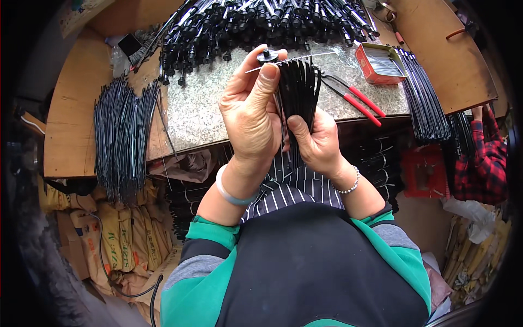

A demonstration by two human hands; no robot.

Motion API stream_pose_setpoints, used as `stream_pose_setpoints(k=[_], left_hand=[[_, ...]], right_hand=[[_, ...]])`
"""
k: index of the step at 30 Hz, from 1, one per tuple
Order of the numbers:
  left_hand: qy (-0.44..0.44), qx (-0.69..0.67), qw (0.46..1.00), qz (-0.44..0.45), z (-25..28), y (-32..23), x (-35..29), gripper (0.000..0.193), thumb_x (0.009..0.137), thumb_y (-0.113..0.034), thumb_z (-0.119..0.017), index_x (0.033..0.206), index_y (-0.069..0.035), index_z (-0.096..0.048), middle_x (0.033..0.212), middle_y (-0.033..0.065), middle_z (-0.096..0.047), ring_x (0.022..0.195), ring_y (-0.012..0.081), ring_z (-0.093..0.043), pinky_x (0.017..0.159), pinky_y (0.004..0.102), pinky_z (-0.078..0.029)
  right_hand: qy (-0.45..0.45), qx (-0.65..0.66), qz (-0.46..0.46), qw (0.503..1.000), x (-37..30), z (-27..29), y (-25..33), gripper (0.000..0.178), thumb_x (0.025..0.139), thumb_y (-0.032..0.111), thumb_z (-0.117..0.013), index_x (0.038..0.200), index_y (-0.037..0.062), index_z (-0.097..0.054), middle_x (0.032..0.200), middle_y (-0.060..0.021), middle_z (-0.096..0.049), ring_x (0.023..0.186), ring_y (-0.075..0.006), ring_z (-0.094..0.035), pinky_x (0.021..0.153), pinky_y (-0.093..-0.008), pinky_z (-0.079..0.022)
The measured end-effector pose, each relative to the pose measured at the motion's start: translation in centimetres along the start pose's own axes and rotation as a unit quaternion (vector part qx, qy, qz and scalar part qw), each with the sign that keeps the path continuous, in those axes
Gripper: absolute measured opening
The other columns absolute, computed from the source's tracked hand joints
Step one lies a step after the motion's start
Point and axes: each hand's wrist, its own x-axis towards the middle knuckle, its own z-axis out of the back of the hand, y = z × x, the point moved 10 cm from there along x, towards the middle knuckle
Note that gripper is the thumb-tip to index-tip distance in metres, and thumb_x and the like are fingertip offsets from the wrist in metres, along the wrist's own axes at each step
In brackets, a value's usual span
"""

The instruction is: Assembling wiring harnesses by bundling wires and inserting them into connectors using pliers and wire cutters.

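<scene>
Right grip is wrapped narrowly around the strips, a black bunch standing upright over the near edge of the bench, thumb in front. Left grip pinches the cap, a round black piece with a small peg on top, just beside the upper ends of the strips.

From my end, I see the speckled bench top run from the near edge back to a broad pile of black rods. At left I make out a long bundle hanging over the near edge; at right another bundle hangs likewise, and beyond it I see a co-worker's plaid sleeve. Red-handled pliers lie right of the strips, near a small red box of thin pins. Across the strips' top runs a fine pale wire; I cannot tell whether it passes through them.
</scene>
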Motion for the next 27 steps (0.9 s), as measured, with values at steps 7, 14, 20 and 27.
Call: stream_pose_setpoints(k=[7, 14, 20, 27], left_hand=[[-0.016, 0.001, 0.999, 0.027, 0.5, 0.8, 0.2, 0.032, 0.084, -0.004, -0.058, 0.115, 0.001, -0.051, 0.103, 0.0145, -0.061, 0.084, 0.0144, -0.062, 0.073, 0.0234, -0.052], [-0.005, 0.004, 1.0, 0.027, 0.4, 1.0, 0.0, 0.033, 0.084, -0.006, -0.058, 0.116, 0.001, -0.051, 0.101, 0.0127, -0.062, 0.084, 0.0123, -0.061, 0.072, 0.0213, -0.053], [0.015, -0.037, 0.998, 0.058, 0.4, 1.7, 0.1, 0.033, 0.085, -0.007, -0.058, 0.116, 0.001, -0.051, 0.099, 0.012, -0.062, 0.083, 0.0124, -0.061, 0.072, 0.0219, -0.053], [0.026, -0.051, 0.996, 0.069, 0.3, 2.1, 0.0, 0.033, 0.085, -0.008, -0.057, 0.117, -0.001, -0.051, 0.1, 0.0119, -0.062, 0.085, 0.0131, -0.061, 0.074, 0.0236, -0.053]], right_hand=[[0.025, 0.007, -0.017, 1.0, -0.2, 0.1, -0.6, 0.026, 0.091, 0.025, -0.05, 0.095, -0.0007, -0.05, 0.068, -0.0033, -0.054, 0.055, -0.0082, -0.052, 0.048, -0.0206, -0.045], [0.025, 0.02, -0.018, 0.999, -0.4, 0.1, -0.3, 0.026, 0.091, 0.025, -0.049, 0.092, -0.0011, -0.05, 0.067, -0.0044, -0.055, 0.053, -0.0089, -0.053, 0.047, -0.0209, -0.046], [0.014, 0.044, -0.008, 0.999, -0.4, 0.4, -0.3, 0.026, 0.091, 0.025, -0.05, 0.091, -0.0007, -0.051, 0.065, -0.0031, -0.053, 0.052, -0.0076, -0.052, 0.046, -0.02, -0.045], [-0.001, 0.065, 0.001, 0.998, -0.7, 0.8, -0.4, 0.024, 0.09, 0.024, -0.053, 0.09, 0.0, -0.052, 0.062, -0.0001, -0.051, 0.05, -0.0047, -0.049, 0.043, -0.0184, -0.041]])
